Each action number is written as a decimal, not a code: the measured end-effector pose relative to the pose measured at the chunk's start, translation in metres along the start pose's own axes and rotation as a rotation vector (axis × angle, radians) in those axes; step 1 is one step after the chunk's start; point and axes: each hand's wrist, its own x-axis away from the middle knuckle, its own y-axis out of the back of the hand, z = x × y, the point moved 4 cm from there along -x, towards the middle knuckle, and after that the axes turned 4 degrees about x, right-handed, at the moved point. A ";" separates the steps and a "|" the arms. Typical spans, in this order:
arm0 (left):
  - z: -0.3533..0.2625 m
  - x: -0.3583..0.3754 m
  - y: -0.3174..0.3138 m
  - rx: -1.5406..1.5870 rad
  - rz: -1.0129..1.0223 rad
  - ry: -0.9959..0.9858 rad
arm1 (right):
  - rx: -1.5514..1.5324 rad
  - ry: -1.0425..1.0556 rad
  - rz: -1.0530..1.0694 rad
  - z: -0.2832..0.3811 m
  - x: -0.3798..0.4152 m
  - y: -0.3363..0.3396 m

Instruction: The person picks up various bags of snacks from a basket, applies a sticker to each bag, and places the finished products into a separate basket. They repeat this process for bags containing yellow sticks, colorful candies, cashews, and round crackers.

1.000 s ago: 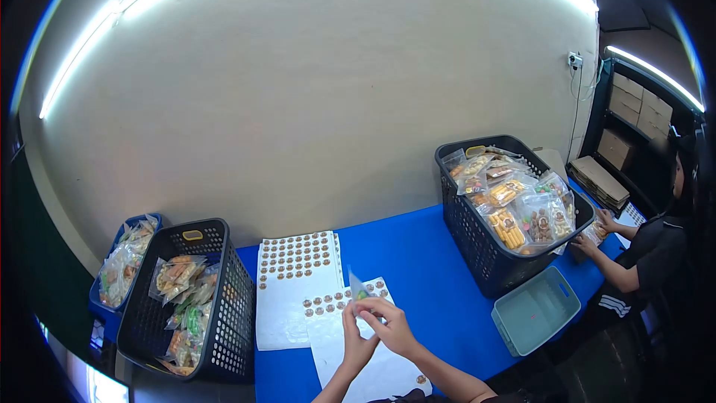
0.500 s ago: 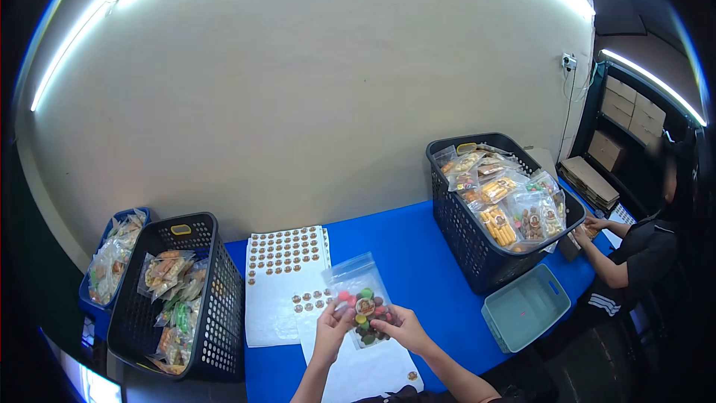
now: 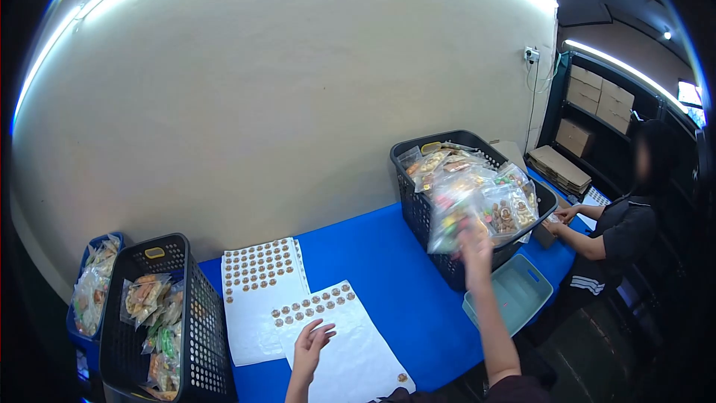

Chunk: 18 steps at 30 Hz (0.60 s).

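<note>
In our right hand (image 3: 475, 248) we grip a clear bag (image 3: 452, 216) of colourful pieces by its lower part; motion blur hides how the fingers sit on it. We hold the bag at the front-left side of a dark perforated basket (image 3: 415, 214), overlapping its rim and the filled packets (image 3: 501, 213) heaped inside; we cannot tell whether it touches them. Our left hand (image 3: 312, 343) is open, fingers loosely curled, over the left edge of a partly used sticker sheet (image 3: 350, 351). That sheet overlaps a fuller sticker sheet (image 3: 250, 328) on the blue table (image 3: 358, 246). Just in front of the basket we see a grey-green tub (image 3: 516, 295). To our left stands a second dark basket (image 3: 206, 328) with packets in it, a smaller blue basket (image 3: 73, 322) beside it. At our right, a co-worker (image 3: 626, 231) handles something at the table, near shelves with cardboard boxes (image 3: 600, 97).
</note>
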 end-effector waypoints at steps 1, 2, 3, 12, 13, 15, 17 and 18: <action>0.000 0.002 0.007 -0.032 -0.030 0.010 | 0.085 0.067 -0.159 0.019 -0.019 0.018; 0.000 0.003 0.013 -0.048 -0.029 -0.001 | 0.152 0.115 -0.300 -0.001 -0.054 0.059; 0.000 0.005 0.019 -0.063 -0.034 -0.013 | 0.117 0.066 -0.232 0.025 -0.064 0.065; 0.021 0.017 0.044 -0.141 -0.070 -0.068 | 0.242 -0.212 0.080 0.012 -0.070 0.100; 0.020 0.018 0.047 -0.138 -0.084 -0.080 | 0.268 -0.190 0.086 0.014 -0.057 0.087; 0.011 0.021 0.061 -0.145 -0.121 -0.117 | 0.314 -0.145 0.106 0.014 -0.031 0.065; -0.010 0.027 0.083 -0.166 -0.186 -0.175 | 0.317 -0.142 0.168 0.008 -0.003 0.037; -0.028 0.032 0.095 -0.230 -0.245 -0.233 | 0.302 -0.163 0.220 0.003 0.011 0.024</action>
